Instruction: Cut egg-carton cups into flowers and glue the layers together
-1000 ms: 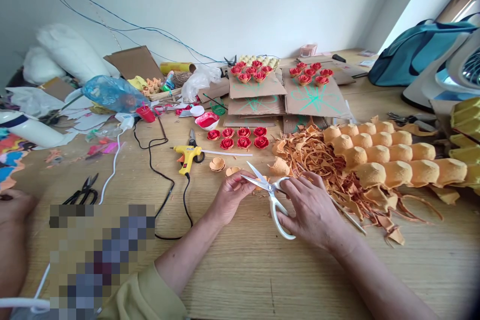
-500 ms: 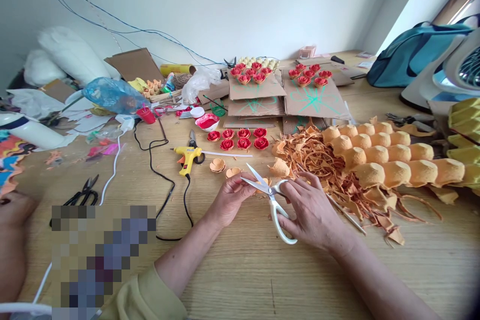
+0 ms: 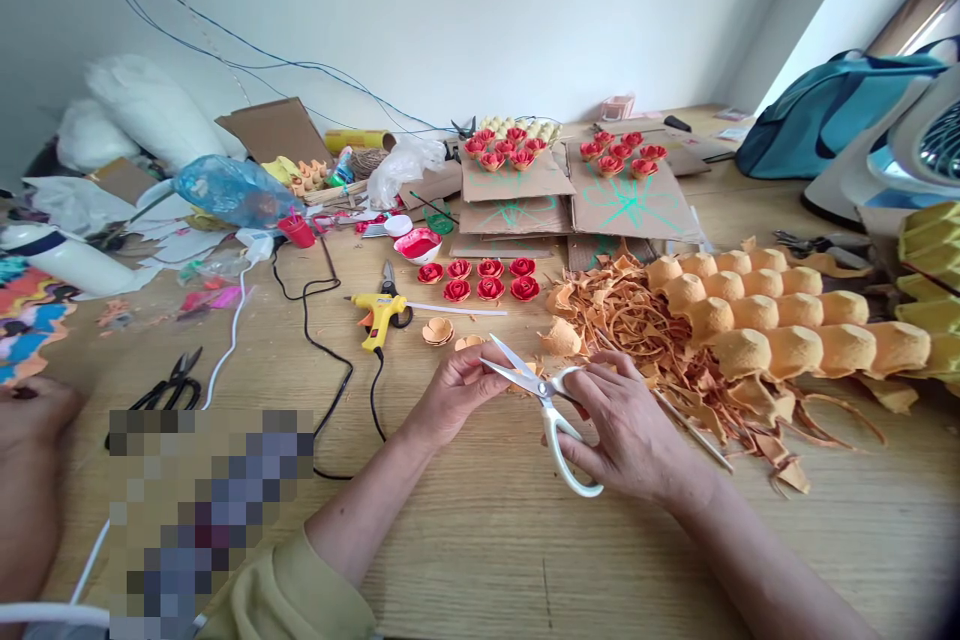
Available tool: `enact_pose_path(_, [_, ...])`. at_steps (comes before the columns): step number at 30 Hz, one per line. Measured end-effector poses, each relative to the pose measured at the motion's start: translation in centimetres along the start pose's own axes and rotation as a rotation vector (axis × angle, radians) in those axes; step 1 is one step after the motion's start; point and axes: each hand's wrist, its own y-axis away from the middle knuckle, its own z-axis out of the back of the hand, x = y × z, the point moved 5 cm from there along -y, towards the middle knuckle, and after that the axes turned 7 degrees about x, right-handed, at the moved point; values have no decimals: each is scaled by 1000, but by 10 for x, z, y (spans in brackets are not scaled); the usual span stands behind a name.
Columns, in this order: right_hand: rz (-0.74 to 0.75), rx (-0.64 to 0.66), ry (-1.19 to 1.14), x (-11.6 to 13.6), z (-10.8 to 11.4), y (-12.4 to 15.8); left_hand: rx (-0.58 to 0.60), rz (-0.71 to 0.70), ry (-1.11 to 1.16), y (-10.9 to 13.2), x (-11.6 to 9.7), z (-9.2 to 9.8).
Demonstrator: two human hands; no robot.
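My right hand (image 3: pixel 626 425) grips a pair of white-handled scissors (image 3: pixel 564 445), thumb and fingers in the loops. The blades are spread apart and point left, their tips beside my left hand (image 3: pixel 461 390). That hand is closed in a pinch; whatever is between its fingertips is hidden. Just behind the blades shows a bit of orange egg-carton pulp (image 3: pixel 525 375). Beyond my hands are an orange petal cup (image 3: pixel 438 331), a partly hidden second one, and a single carton cup (image 3: pixel 561 337). Several red paper roses (image 3: pixel 490 289) sit in two rows farther back.
A yellow glue gun (image 3: pixel 379 316) with a black cord lies left of centre. Orange scraps (image 3: pixel 637 320) and an egg carton (image 3: pixel 810 320) spread to the right. Cardboard sheets (image 3: pixel 630 205) bear more roses. Black scissors (image 3: pixel 169 385) lie near another person's hand (image 3: pixel 37 410) at far left.
The scissors and my right hand have shifted very slightly right and down. My left hand keeps its pinch. The whole view has drifted a little.
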Motion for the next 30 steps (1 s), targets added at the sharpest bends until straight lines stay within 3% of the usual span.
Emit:
enact_pose_path(17, [-59,32,91,-2,0,-2,70,-131,-329,-4,-22,-3])
enact_pose_path(30, [3,10,7,1,0,0,101,-78,-427,-4,-26,4])
